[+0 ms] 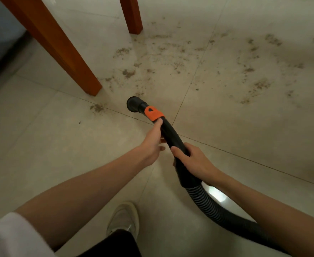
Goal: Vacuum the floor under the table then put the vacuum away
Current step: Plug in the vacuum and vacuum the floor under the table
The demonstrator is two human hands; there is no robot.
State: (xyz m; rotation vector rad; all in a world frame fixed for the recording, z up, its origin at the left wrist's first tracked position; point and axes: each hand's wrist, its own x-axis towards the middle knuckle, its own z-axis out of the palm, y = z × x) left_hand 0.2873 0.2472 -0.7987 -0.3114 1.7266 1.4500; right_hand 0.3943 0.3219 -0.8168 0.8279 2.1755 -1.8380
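Note:
A black vacuum hose (171,134) with an orange collar (153,113) points at the tiled floor; its round nozzle (133,104) sits just above the tiles near a table leg. My right hand (191,160) grips the curved black handle low down. My left hand (153,140) holds the tube just below the orange collar, thumb along it. The ribbed hose (208,204) trails back to the lower right under my right arm. Brown dirt (163,52) is scattered over the tiles ahead and to the right. The vacuum's body is out of view.
Two orange-brown wooden table legs stand ahead: a near one (59,45) at the left and a far one (133,15) at top centre. A small dirt pile (96,107) lies left of the nozzle. My shoe (123,219) is at the bottom centre. A dark wall base (2,58) runs along the left.

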